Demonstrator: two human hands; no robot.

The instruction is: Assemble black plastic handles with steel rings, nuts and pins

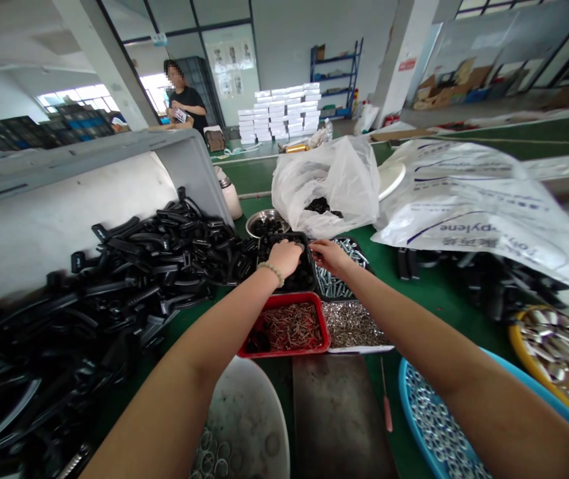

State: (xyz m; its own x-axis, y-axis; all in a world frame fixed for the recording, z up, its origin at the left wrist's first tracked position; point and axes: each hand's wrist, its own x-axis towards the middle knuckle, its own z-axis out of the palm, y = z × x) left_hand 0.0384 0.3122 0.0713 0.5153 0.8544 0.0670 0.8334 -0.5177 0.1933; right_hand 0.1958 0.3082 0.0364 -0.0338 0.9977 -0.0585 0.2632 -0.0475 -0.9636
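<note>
My left hand, with a beaded bracelet at the wrist, reaches into a black tray of small black parts. Its fingers are curled down and closed, and their tips are hidden among the parts. Just to the right, my right hand is at the near-left side of a tray of silver bolts. Thumb and fingers are pinched together there; whatever they hold is too small to make out. Closer to me stand a red tray of copper-coloured screws or rivets and a tray of small shiny metal pieces.
Black curved levers spill from a tipped grey crate at left. Near me are a white basin with rings, a metal plate, a screwdriver and a blue basin. Plastic bags lie behind. A person stands far back.
</note>
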